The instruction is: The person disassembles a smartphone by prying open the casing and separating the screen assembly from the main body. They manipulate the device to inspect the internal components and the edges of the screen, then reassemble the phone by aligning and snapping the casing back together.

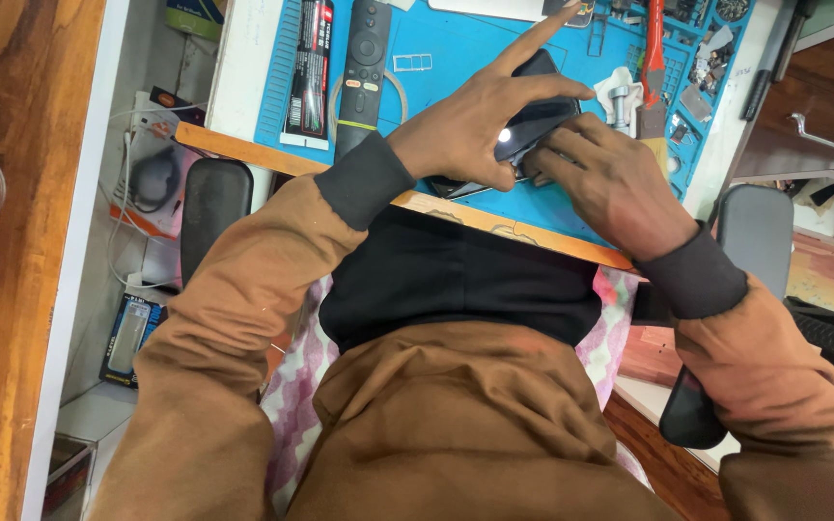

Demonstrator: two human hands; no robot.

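Smartphone (533,121), dark and lying on the blue repair mat (456,58) near the desk edge, is clasped by the left hand (480,130) while the right hand (610,178) pinches its right end, so prying seems underway and needs steady, gentle force.

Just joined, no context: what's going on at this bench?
A person seated at a blue work mat holds a dark phone in both hands. The left hand grips its upper side, index finger stretched out; the right hand steadies its lower edge. A black remote and a red-handled tool lie untouched on the mat.
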